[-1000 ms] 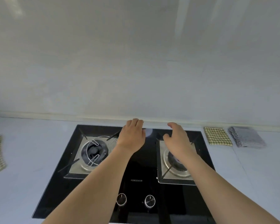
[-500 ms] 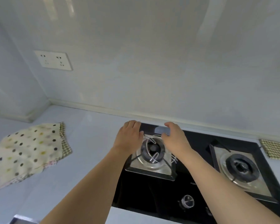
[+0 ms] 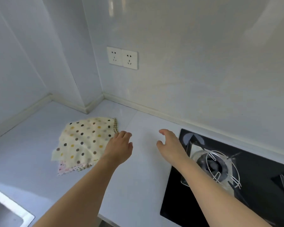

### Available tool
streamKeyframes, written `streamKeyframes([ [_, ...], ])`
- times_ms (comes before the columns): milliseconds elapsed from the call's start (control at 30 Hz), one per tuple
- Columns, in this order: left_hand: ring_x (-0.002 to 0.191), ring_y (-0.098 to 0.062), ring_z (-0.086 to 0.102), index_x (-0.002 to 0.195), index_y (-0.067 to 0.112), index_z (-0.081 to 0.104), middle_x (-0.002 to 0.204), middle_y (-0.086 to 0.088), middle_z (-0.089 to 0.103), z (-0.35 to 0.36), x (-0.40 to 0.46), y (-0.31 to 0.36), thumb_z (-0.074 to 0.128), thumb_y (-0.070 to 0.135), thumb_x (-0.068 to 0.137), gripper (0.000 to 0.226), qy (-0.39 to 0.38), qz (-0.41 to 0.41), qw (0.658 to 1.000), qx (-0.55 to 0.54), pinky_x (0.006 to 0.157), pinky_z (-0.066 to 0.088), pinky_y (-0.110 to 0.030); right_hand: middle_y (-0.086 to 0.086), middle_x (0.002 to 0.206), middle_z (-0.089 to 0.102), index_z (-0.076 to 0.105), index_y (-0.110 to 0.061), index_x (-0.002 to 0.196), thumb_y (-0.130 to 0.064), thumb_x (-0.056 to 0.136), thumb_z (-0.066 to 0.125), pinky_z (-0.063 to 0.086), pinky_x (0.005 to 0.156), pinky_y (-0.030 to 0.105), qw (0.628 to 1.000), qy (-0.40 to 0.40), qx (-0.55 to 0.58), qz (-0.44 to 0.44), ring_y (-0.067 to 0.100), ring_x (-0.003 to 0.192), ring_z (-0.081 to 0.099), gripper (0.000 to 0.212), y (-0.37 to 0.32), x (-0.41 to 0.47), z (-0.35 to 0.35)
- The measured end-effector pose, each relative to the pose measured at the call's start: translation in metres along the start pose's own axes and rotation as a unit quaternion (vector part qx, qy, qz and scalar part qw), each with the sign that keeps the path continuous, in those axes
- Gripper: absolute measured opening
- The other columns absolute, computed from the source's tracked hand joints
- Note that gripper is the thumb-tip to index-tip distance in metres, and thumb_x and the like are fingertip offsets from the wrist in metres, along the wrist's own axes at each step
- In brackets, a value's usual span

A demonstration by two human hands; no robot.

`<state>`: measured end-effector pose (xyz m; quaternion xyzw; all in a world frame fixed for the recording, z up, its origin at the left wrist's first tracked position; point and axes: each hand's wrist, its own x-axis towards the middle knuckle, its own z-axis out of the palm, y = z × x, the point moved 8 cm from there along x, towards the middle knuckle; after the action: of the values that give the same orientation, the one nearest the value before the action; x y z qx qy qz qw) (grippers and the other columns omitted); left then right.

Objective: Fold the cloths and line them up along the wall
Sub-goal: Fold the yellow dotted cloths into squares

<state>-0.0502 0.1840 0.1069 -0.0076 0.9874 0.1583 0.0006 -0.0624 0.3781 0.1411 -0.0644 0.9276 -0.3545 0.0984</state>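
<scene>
A cream cloth with coloured polka dots [image 3: 84, 140] lies loosely spread on the pale countertop [image 3: 141, 181], left of centre, with a pink-edged layer showing under its near edge. My left hand [image 3: 120, 146] hovers at the cloth's right edge, fingers relaxed and holding nothing. My right hand [image 3: 169, 145] is a short way to the right over bare countertop, fingers loosely spread, empty. The back wall [image 3: 195, 71] runs behind both hands.
A black glass gas hob [image 3: 256, 194] with a metal burner and wire pan support [image 3: 220, 167] fills the right. A steel sink corner [image 3: 8, 212] shows at the bottom left. A double wall socket [image 3: 122, 57] sits above the counter. A wall corner juts out behind the cloth.
The view and both arms have swung left from the hob to the countertop. The polka-dot cloth is now near centre and my left hand has reached its right edge. The folded cloths on the right are out of view.
</scene>
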Motion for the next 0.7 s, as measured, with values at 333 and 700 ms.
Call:
streamKeyframes([
  [333, 0.112, -0.019, 0.05, 0.122, 0.018, 0.059, 0.123, 0.004, 0.055, 0.036, -0.008, -0.165, 0.051, 0.014, 0.093, 0.031, 0.052, 0.008, 0.996, -0.074, 0.087, 0.044, -0.028, -0.006, 0.137, 0.046, 0.047, -0.02, 0.136, -0.016, 0.094, 0.048, 0.037, 0.104, 0.026, 0.996, -0.051, -0.005, -0.069, 0.011, 0.124, 0.045, 0.042, -0.058, 0.062, 0.176],
  [700, 0.096, -0.015, 0.046, 0.093, 0.02, 0.058, 0.108, 0.01, 0.053, 0.089, -0.02, -0.194, 0.052, 0.037, 0.077, 0.024, 0.169, 0.103, 0.976, -0.092, 0.087, 0.034, -0.021, -0.003, 0.124, 0.057, 0.063, -0.017, 0.117, -0.014, 0.089, 0.054, 0.04, 0.1, 0.031, 0.975, 0.084, -0.053, -0.199, 0.018, 0.114, 0.048, 0.029, -0.025, 0.067, 0.269],
])
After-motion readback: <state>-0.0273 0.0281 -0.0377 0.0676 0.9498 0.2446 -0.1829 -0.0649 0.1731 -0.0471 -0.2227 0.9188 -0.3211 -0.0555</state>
